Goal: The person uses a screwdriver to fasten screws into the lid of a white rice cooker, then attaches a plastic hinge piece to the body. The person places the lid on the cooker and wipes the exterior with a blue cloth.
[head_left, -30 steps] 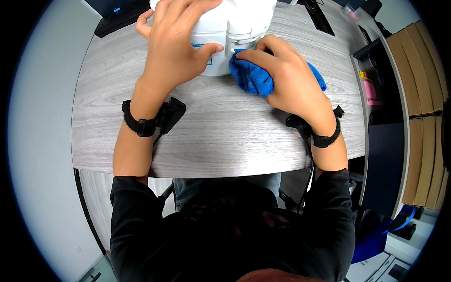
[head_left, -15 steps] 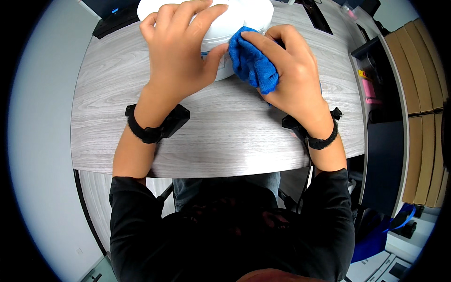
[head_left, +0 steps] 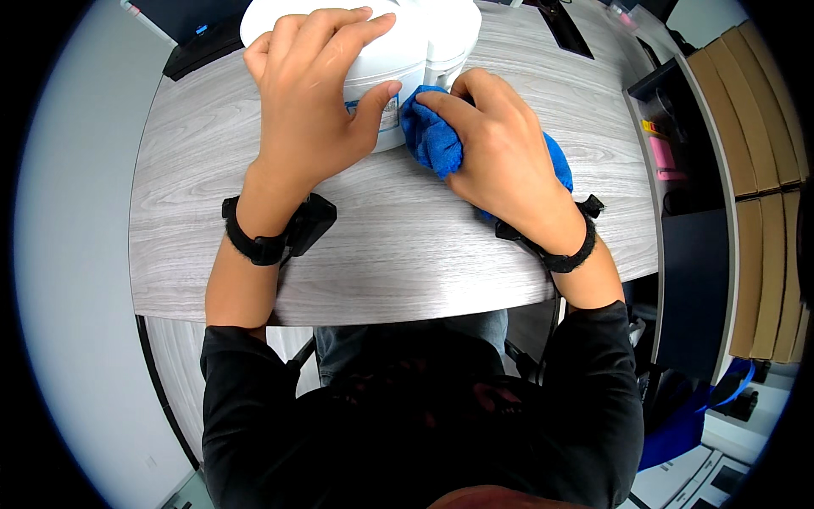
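Both my hands are busy at the far edge of the grey wood-grain table (head_left: pixel 398 246). My left hand (head_left: pixel 318 102) lies spread over a white plastic tub (head_left: pixel 386 64), palm on its side and top, fingers fanned wide across the lid and the thumb pressed against the wall beside a small printed label (head_left: pixel 383 109). The tub stands upright near the middle of the far edge; its lid is on, so I cannot tell what is inside. A second white container (head_left: pixel 449 34) stands just beside it on the right, touching or nearly so, and its contents are hidden too.

My right hand (head_left: pixel 500 161) is closed around a bunched blue cloth (head_left: pixel 432 140), fingers curled over it, pushing it against the lower right wall of the tub. More of the cloth shows behind my knuckles toward the table's right edge. Each wrist carries a black strap with a small black box, the left wristband (head_left: pixel 275 233) and the right wristband (head_left: pixel 551 246). A dark flat device (head_left: pixel 199 42) sits at the far left corner.
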Demonstrator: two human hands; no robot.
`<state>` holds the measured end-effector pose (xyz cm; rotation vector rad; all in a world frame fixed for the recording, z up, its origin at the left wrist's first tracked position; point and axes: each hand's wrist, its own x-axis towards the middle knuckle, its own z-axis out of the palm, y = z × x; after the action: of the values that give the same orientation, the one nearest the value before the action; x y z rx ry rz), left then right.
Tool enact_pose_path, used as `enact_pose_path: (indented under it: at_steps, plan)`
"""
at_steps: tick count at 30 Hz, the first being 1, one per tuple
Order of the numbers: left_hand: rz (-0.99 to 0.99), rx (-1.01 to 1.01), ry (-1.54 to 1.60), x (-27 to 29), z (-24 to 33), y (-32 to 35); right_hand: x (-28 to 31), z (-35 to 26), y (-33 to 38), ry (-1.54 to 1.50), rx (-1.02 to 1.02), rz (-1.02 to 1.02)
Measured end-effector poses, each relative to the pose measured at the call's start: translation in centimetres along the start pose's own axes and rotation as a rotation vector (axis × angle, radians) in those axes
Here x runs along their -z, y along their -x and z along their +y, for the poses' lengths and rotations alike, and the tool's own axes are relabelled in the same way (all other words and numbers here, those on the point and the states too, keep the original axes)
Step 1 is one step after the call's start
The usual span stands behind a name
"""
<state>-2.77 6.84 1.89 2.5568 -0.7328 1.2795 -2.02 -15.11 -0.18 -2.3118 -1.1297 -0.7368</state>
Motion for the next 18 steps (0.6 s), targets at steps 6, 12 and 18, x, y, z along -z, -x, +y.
enact_pose_path:
  at_steps: [6,12,18]
  plan:
    - [0.000,0.017,0.012,0.0,0.2,0.2,0.3,0.0,-0.4,-0.026,0.024,0.071]
    - [0.011,0.005,-0.017,-0.2,0.1,0.1,0.4,-0.2,-0.7,-0.012,0.010,0.095]
    - [0.004,0.018,0.008,0.0,0.2,0.1,-0.4,0.2,0.0,-0.009,0.009,0.001]
